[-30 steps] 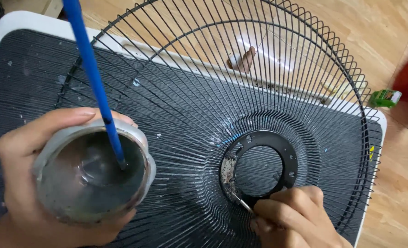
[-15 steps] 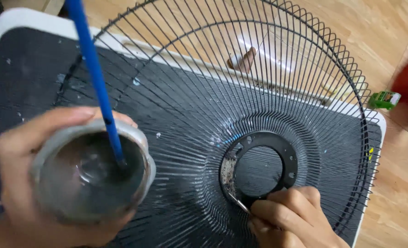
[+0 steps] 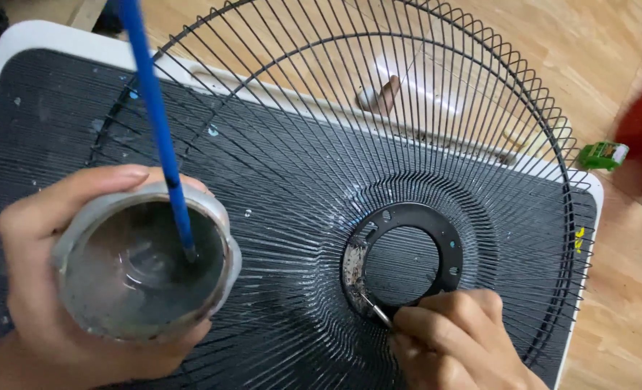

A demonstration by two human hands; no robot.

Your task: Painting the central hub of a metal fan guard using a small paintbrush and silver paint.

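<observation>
Gripping a thin metal tool (image 3: 373, 309), the right hand (image 3: 454, 339) works the black wire fan guard's hub ring (image 3: 402, 254); the left hand (image 3: 53, 289), left of it, clasps a grey round cup (image 3: 147, 263).

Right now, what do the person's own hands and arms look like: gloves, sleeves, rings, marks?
Both are bare. The left hand shows no glove, ring or watch, and no sleeve reaches into view at its wrist. The right hand is likewise ungloved and ringless, with short plain nails; its wrist is cut off by the frame edge, so any sleeve there cannot be seen. No markings visible on either.
</observation>
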